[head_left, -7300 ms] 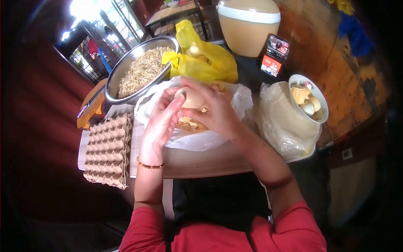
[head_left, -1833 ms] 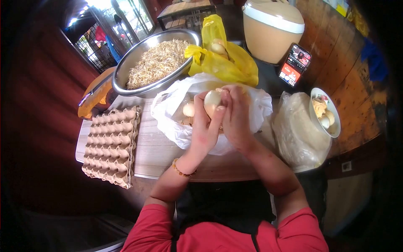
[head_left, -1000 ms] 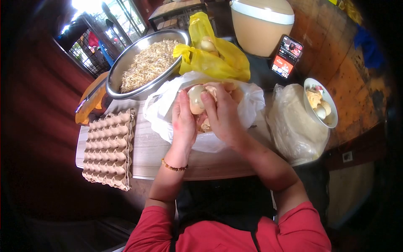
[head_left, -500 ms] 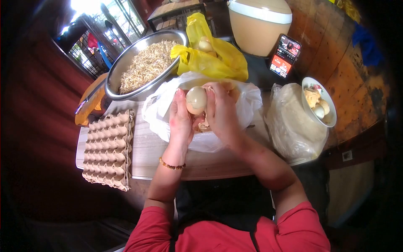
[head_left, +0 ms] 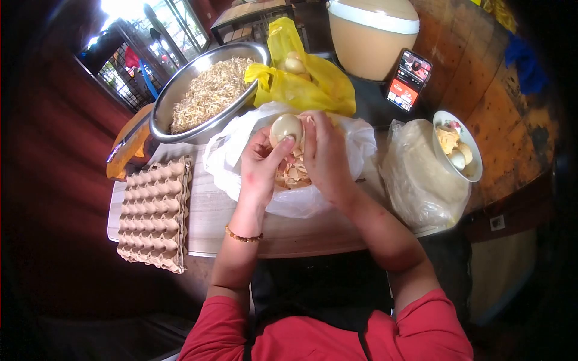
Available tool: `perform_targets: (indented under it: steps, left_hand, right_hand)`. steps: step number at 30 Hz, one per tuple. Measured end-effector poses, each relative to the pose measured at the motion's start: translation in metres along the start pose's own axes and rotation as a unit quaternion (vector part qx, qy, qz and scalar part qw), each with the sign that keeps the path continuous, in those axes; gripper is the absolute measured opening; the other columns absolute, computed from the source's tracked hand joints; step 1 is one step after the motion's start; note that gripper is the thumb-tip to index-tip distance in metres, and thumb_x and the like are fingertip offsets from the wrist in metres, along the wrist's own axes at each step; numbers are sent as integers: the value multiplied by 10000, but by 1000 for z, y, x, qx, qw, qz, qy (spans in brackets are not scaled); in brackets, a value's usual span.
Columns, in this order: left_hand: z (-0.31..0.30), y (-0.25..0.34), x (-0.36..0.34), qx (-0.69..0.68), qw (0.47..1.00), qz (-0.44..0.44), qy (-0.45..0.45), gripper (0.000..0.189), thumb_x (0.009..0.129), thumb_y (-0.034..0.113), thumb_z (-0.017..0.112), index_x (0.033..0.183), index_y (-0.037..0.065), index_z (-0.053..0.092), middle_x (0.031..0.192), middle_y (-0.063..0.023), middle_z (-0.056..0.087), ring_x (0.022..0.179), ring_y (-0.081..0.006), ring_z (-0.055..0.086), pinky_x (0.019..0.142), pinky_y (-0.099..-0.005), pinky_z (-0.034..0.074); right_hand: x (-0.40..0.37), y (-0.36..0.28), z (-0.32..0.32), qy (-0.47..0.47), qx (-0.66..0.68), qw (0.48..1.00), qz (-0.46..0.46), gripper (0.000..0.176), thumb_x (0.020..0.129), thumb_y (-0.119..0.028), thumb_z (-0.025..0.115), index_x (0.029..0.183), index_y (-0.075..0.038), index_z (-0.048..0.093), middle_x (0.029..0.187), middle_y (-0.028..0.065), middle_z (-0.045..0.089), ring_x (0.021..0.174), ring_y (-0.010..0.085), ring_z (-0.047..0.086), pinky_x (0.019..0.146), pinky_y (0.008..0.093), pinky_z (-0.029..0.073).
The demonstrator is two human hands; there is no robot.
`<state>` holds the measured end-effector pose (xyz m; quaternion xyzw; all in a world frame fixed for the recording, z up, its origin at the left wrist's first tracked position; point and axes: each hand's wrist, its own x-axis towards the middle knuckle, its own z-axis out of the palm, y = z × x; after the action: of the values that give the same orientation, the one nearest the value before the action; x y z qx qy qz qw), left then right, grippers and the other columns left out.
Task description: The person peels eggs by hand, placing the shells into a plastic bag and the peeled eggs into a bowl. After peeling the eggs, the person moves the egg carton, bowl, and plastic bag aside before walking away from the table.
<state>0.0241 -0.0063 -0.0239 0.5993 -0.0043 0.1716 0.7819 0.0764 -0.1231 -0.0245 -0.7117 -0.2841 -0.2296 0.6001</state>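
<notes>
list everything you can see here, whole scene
egg: 1, pale, partly peeled, held over the white bag
shell pieces: many, tan, inside the white bag
white bag: 1, white plastic, open, mid table
yellow bag: 1, yellow, holds eggs, behind the white bag
metal bowl: 1, silver, full of pale shreds, far left
egg tray: 1, grey-brown, empty, left
lidded pot: 1, cream, far side
phone: 1, screen lit, beside the pot
clear bag: 1, cloudy, right
small bowl: 1, white, holds peeled eggs, right
table: 1, light wood
bracelet: 1, beaded, left wrist
left hand: fingers grip the egg
right hand: fingers on the egg
</notes>
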Motion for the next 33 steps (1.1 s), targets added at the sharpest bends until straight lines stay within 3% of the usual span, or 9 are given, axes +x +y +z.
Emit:
perform_targets:
  steps: [17, 22, 24, 28, 33]
  left_hand:
    - [-2, -3, 4, -66, 997, -22, 14, 231, 894, 138, 639, 1072, 28, 542, 815, -31, 660, 612, -47, 553, 488, -156, 341]
    - [-3, -7, 6, -35, 999, 17, 26, 302, 854, 64, 674, 1102, 43, 504, 856, -45, 666, 638, -53, 574, 505, -157, 375]
    - [1, -5, 4, -16, 999, 22, 33, 334, 839, 37, 682, 1113, 45, 491, 876, -52, 669, 651, -56, 584, 512, -159, 387]
    - [5, -5, 2, 7, 998, 63, 24, 381, 815, -7, 690, 1125, 44, 473, 928, -65, 676, 692, -63, 604, 533, -164, 410]
    - [0, -2, 3, -5, 999, 32, 31, 351, 830, 2, 670, 1121, 49, 480, 915, -51, 670, 668, -57, 581, 545, -155, 405]
  right_hand:
    - [3, 6, -3, 17, -39, 999, -9, 203, 986, -143, 398, 958, 22, 513, 839, 230, 609, 809, 420, 595, 699, 423, 458]
    - [3, 6, -4, 19, -7, 1000, -2, 217, 989, -159, 404, 955, 25, 514, 840, 220, 614, 803, 390, 604, 705, 403, 458]
    - [4, 5, -6, -13, 46, 998, 30, 142, 967, -111, 433, 967, 13, 500, 866, 220, 606, 833, 401, 585, 717, 446, 456]
    - [2, 4, -4, -20, 51, 998, 21, 106, 947, -85, 456, 985, 6, 497, 869, 209, 607, 848, 397, 589, 720, 439, 459]
    - [1, 1, -6, -15, 42, 999, 4, 129, 897, -32, 485, 1022, -2, 495, 891, 210, 610, 864, 397, 594, 734, 440, 461]
